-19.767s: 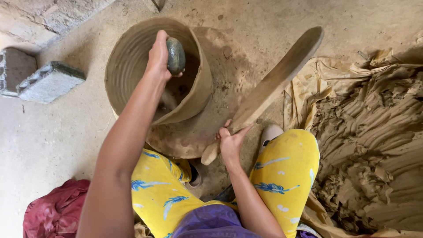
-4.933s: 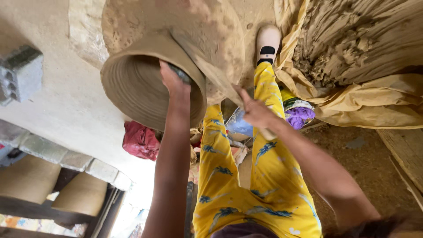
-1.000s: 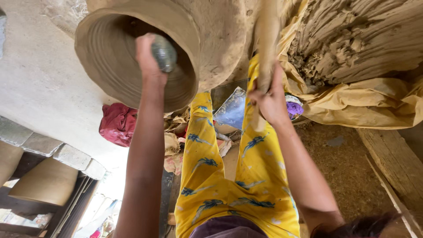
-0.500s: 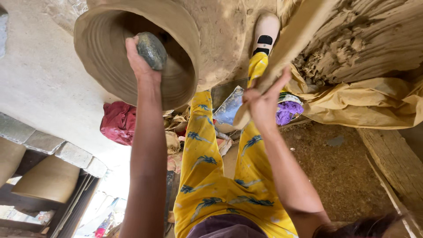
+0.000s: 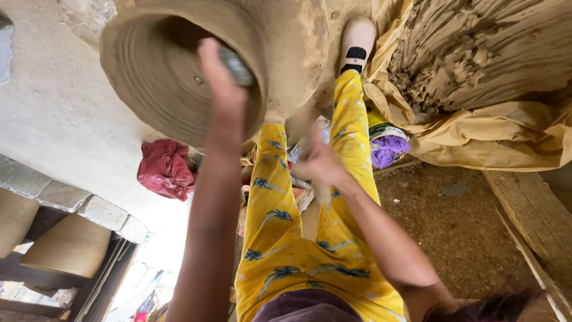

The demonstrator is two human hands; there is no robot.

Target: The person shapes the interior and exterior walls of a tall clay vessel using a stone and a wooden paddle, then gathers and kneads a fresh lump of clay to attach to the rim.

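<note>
Nearest the camera, yellow patterned trousers (image 5: 310, 250) cover the person's legs, which run away toward a foot in a pale shoe (image 5: 356, 39) at the far edge. Just beyond the knees the right hand (image 5: 319, 164) is a motion-blurred shape below the pot's wall; whether its fingers are curled round anything cannot be told. Farther out, the left hand (image 5: 217, 74) reaches into the mouth of the large clay pot (image 5: 173, 77), fingers wrapped round a smooth grey stone (image 5: 236, 64) held against the inside wall.

The wall looks soft. A stone pressed off-centre, or a blow from outside that misses the spot it backs, could dent or split the clay; the rim (image 5: 119, 89), unsupported on its left, could sag.

Room is tight on the right, where a heap of raw clay (image 5: 488, 53) on yellow sheeting (image 5: 476, 143) crowds the foot, with a small tub holding purple cloth (image 5: 387, 146) just beside the leg. To the left the pale floor (image 5: 53, 119) lies open as far as a crumpled red cloth (image 5: 164, 170) and a stone ledge (image 5: 71, 200).
</note>
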